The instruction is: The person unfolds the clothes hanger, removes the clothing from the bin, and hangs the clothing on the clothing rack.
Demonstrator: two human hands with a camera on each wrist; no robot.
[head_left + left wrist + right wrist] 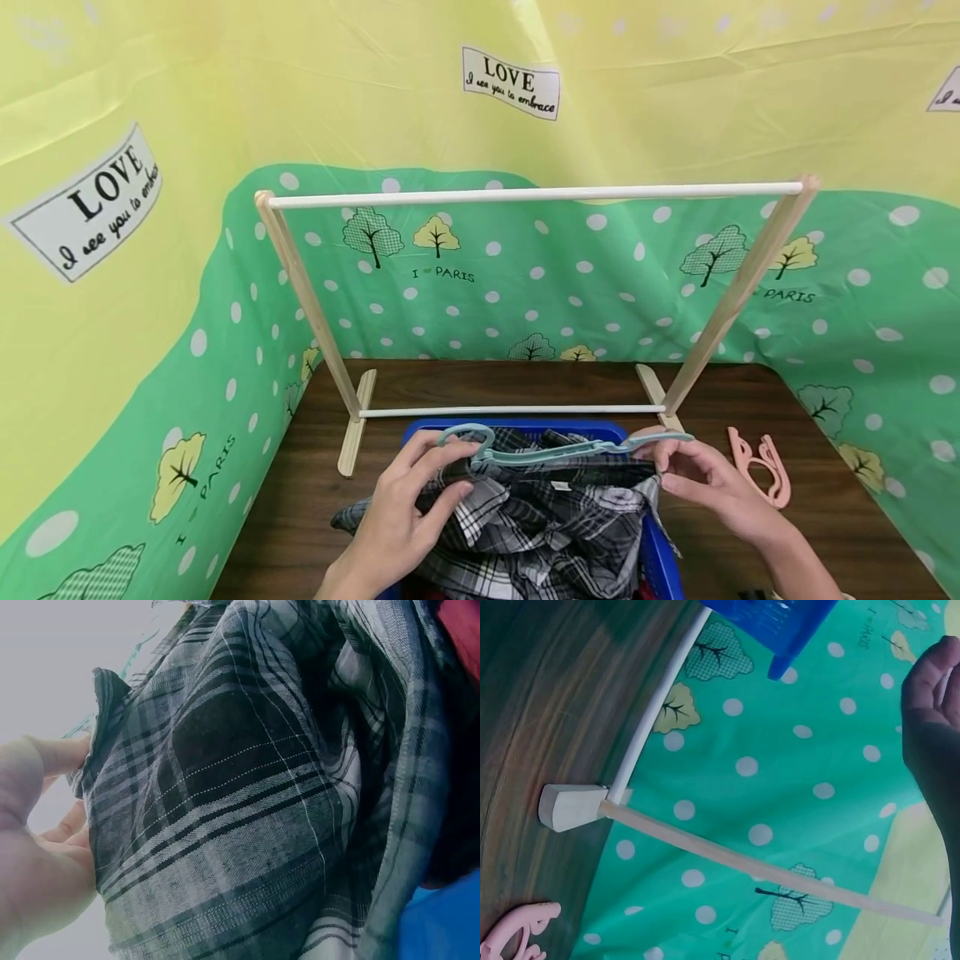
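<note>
A light blue clothes hanger (pixel 543 455) lies across the collar of a black, grey and white plaid shirt (pixel 555 533), its hook at the left. My left hand (pixel 408 504) pinches the shirt and the hanger beside the hook. At the other end of the collar, my right hand (pixel 701 479) pinches the fabric by the hanger's right arm. The shirt hangs bunched over a blue basket (pixel 663 554). In the left wrist view, plaid cloth (pixel 225 802) fills most of the picture, with the left hand (pixel 37 825) at its edge. The right wrist view shows little of the right hand (pixel 930 697).
Behind the basket stands a wooden rack with a white top rod (pixel 525 196) and a lower white rod (pixel 510 411). A pink folding hanger (pixel 772 475) lies on the dark wooden table (pixel 285 517) at the right. Patterned cloth (pixel 480 333) surrounds the table.
</note>
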